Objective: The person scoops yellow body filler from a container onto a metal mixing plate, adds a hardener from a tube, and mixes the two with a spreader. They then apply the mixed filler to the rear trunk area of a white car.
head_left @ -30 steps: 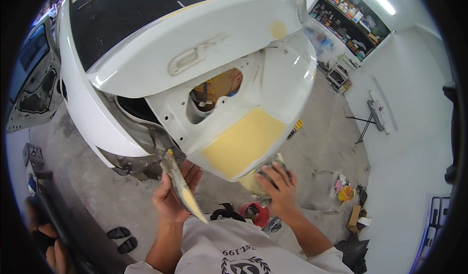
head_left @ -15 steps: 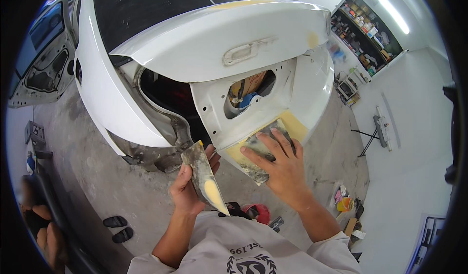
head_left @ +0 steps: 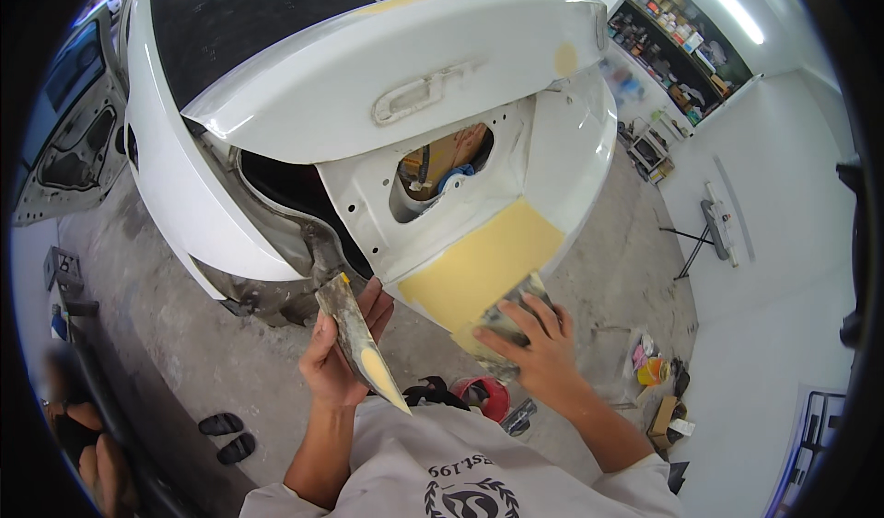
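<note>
My left hand holds a narrow, stained putty board between thumb and fingers, tilted, with a pale yellow smear of putty on its lower end. Fingers spread across it, my right hand grips a wide, stained putty spreader at the lower right edge of a smooth yellow putty patch. That patch covers the lower corner of the white car's rear panel. Whether the spreader's edge touches the panel is hard to make out.
Above the panel is the white trunk lid; left of it, an open lamp cavity. A red bucket stands on the floor before me. Black sandals lie left, near a seated person. A folding stand is at right.
My right hand has drawn the spreader down toward me to the patch's lower edge, uncovering the smooth yellow putty. The left hand still holds the board, and the view has shifted slightly.
</note>
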Motion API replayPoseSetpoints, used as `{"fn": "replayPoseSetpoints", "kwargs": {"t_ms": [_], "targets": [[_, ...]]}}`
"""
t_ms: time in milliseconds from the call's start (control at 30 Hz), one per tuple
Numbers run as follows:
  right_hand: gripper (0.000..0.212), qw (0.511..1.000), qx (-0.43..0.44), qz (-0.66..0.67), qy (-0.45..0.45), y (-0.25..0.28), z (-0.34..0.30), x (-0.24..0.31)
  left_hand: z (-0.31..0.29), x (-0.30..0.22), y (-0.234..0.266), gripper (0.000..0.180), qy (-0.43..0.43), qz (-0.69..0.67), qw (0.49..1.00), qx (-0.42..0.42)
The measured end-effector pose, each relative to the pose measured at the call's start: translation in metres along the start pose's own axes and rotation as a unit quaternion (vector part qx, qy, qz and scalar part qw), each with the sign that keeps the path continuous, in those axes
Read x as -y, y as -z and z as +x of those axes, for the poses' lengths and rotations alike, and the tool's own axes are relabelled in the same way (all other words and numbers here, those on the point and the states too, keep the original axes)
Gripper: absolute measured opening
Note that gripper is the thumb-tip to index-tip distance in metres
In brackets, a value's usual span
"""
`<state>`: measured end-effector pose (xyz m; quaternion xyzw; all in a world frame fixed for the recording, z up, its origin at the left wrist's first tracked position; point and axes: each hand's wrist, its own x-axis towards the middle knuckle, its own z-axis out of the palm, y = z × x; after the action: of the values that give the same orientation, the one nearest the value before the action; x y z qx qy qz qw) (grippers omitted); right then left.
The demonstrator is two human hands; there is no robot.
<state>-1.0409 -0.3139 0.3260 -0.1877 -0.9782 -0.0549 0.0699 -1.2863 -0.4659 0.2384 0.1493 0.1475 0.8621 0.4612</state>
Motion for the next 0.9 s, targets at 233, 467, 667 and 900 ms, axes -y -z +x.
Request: {"fn": "replayPoseSetpoints", "kwargs": {"t_ms": [233,467,667,900], "targets": [[0.064,0.998,-0.028,0.049,-0.036,0.020,0.008,-0.001,0.006,0.006,0.013,0.049,0.011,-0.014,1.000,0.011],[0.071,0.998,-0.026,-0.030,0.048,0.031,0.080,0.033,0.006,0.004,0.009,0.041,0.010,-0.026,0.999,0.017],[0.073,0.997,-0.038,-0.043,0.046,0.029,0.088,0.042,0.007,0.005,0.006,0.038,0.011,-0.042,0.999,0.020],[0.070,0.997,-0.055,-0.033,0.033,0.011,0.083,0.043,0.007,0.006,0.007,0.027,0.000,-0.051,0.998,-0.021]]}}
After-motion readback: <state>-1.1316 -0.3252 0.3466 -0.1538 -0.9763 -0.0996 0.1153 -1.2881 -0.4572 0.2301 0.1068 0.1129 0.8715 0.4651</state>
